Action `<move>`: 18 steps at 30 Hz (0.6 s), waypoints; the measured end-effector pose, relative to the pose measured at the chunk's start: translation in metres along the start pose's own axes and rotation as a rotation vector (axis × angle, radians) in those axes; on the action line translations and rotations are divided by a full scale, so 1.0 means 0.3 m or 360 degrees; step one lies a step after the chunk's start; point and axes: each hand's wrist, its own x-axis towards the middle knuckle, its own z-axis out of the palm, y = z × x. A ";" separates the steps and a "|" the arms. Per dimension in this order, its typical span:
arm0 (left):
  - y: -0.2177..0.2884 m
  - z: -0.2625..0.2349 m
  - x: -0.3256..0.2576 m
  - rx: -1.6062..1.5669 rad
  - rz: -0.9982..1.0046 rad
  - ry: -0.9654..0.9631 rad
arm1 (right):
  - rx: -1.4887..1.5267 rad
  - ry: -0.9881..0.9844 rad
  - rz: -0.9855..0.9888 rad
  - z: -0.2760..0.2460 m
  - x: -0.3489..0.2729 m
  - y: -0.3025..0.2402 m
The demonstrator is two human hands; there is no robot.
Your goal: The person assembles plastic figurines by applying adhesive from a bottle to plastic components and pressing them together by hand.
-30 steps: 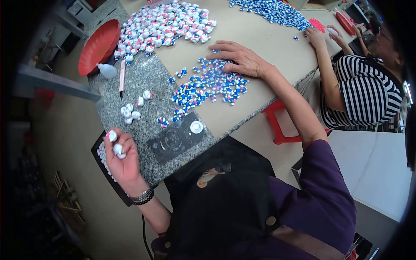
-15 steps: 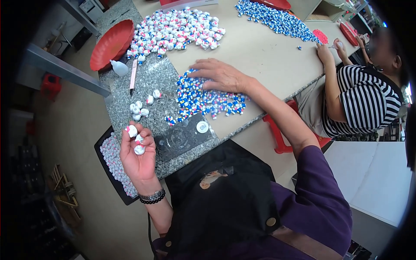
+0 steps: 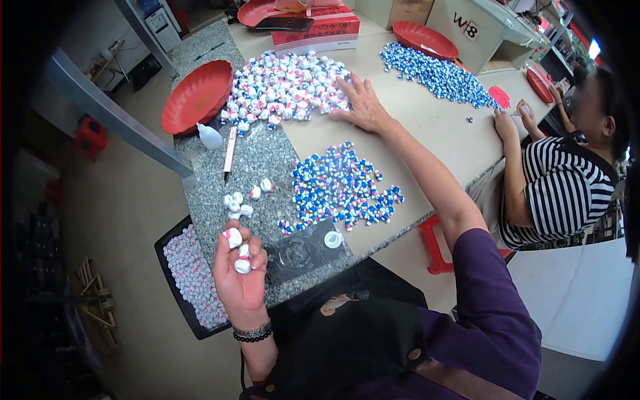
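The left hand [image 3: 241, 287] is palm-up, fingers curled around a few rounded white pieces with pink marks [image 3: 243, 266]. The right hand [image 3: 363, 107] is spread wide at the right edge of a large heap of rounded white-and-pink pieces [image 3: 287, 83]; whether anything is under its fingers cannot be told.

Nearer the body than the right hand lies a spread of small blue, white and pink pieces [image 3: 343, 190]. Just beyond the left fingertips sit loose rounded white pieces [image 3: 238, 205]; left of that hand is a black rectangular tray of small white-and-pink pieces [image 3: 193, 280].

Caution: loosening the left fingers could drop a held piece into the tray or onto the floor. A broad right-hand sweep toward the body could mix the heap with the spread.
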 end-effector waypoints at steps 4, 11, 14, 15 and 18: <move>0.012 -0.007 0.004 0.0088 0.0025 0.0028 | 0.0075 0.0006 -0.0060 0.025 0.059 -0.016; -0.018 0.014 0.026 0.0146 -0.0013 0.0044 | -0.0048 0.0132 -0.0139 0.087 0.113 0.030; -0.035 0.021 -0.008 0.0063 -0.0037 0.0044 | -0.0300 0.0379 -0.0158 0.084 0.113 0.014; -0.028 0.006 -0.021 -0.0019 -0.0018 0.0019 | -0.0268 0.0347 -0.0168 0.016 0.098 -0.081; -0.050 -0.003 -0.048 -0.0055 -0.0069 -0.0117 | -0.0183 0.0181 -0.0005 -0.229 -0.010 -0.198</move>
